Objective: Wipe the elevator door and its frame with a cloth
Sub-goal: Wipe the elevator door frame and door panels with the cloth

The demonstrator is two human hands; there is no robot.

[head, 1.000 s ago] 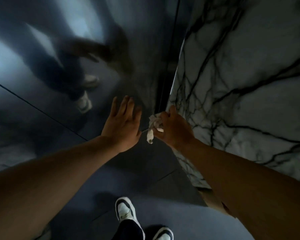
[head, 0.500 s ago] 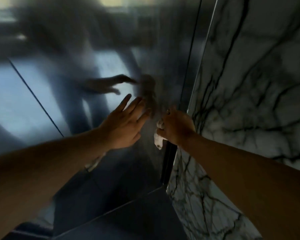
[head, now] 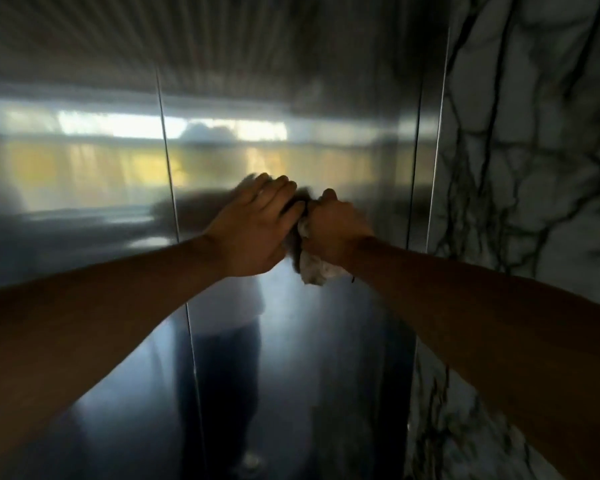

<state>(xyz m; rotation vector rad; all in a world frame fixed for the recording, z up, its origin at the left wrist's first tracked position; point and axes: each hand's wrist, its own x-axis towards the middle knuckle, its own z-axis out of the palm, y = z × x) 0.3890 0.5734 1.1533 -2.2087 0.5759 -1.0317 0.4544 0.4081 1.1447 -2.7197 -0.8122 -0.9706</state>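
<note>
Head view, left to right: the left hand (head: 253,226) lies flat, fingers released, on the steel elevator door (head: 84,188) at mid-frame; just right of it the right hand (head: 333,225) is clenched on a crumpled white cloth (head: 312,268). Judged mid-wipe on the right panel; next, the frame (head: 428,168) strip. Veined marble wall (head: 534,133) fills the right edge.

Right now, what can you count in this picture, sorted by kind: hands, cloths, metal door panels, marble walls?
Hands: 2, the left hand and the right hand
Cloths: 1, a white cloth bunched in the right hand
Metal door panels: 2, the left panel and the right panel, split by a vertical seam
Marble walls: 1, the marble wall at right
Total: 6
</note>
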